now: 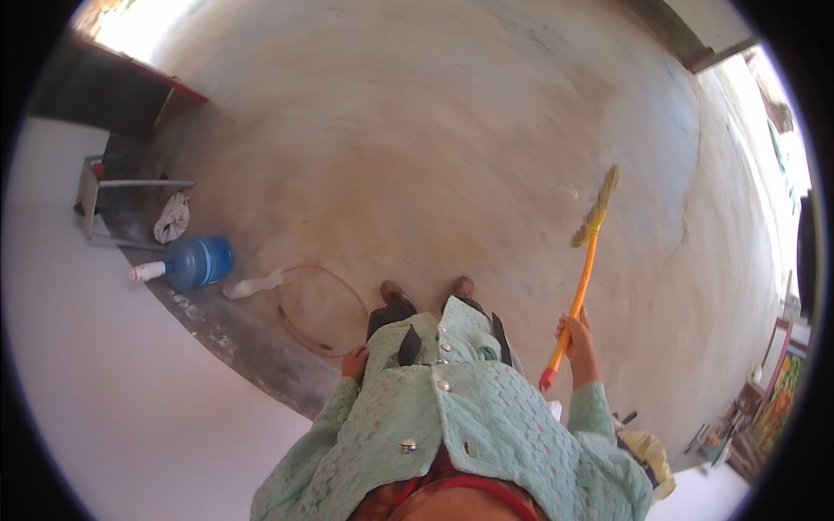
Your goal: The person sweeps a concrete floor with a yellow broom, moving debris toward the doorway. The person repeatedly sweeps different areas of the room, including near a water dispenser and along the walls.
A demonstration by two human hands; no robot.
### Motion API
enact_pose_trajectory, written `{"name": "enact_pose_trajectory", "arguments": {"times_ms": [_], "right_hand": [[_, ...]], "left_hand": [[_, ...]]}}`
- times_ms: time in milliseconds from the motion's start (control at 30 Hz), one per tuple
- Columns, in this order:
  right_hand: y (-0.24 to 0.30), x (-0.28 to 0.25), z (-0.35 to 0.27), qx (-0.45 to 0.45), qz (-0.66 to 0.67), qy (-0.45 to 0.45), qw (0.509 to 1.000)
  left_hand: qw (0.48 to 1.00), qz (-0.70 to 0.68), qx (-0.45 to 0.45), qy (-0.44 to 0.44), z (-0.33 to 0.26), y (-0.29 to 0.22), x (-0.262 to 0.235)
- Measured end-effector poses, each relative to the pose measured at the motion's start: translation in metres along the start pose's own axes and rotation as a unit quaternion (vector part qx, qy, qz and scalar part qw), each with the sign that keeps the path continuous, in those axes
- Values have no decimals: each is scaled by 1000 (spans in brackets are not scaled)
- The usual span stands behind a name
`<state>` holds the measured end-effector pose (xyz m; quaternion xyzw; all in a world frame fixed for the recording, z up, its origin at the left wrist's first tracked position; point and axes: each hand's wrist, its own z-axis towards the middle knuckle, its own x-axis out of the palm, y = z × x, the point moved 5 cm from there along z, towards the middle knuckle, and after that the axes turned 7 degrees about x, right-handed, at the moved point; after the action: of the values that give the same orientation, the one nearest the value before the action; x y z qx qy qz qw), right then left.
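My right hand (580, 340) is wrapped round the lower part of an orange handle. It belongs to a broom (584, 276) with a red end cap near my sleeve. The broom's yellowish bristle head (598, 208) points away from me, over the floor at the right; I cannot tell whether it touches. My left hand (354, 363) hangs beside my green cardigan, with nothing visible in it and its fingers loosely stretched, partly foreshortened. Past it, a thin reddish hose (347, 291) lies in a loop on the floor.
At the left, a blue water jug (200, 262) lies on its side near the white wall (130, 373). Close by are a whitish bottle (248, 286), a crumpled pale cloth or bag (173, 217) and a metal-legged stand (91, 195). A yellowish bag (651, 460) is behind me at the right.
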<state>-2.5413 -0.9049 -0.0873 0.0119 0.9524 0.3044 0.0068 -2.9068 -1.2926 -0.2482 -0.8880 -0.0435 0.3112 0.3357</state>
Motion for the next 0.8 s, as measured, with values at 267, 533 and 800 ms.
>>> {"name": "enact_pose_trajectory", "arguments": {"times_ms": [267, 533, 800], "right_hand": [[-63, -21, 169, 141, 141, 79, 977], [-95, 203, 151, 102, -126, 175, 971], [-13, 210, 117, 20, -128, 246, 961]], "left_hand": [[998, 36, -18, 51, -31, 15, -1], [994, 80, 9, 79, -53, 28, 5], [993, 100, 31, 49, -18, -1, -2]]}}
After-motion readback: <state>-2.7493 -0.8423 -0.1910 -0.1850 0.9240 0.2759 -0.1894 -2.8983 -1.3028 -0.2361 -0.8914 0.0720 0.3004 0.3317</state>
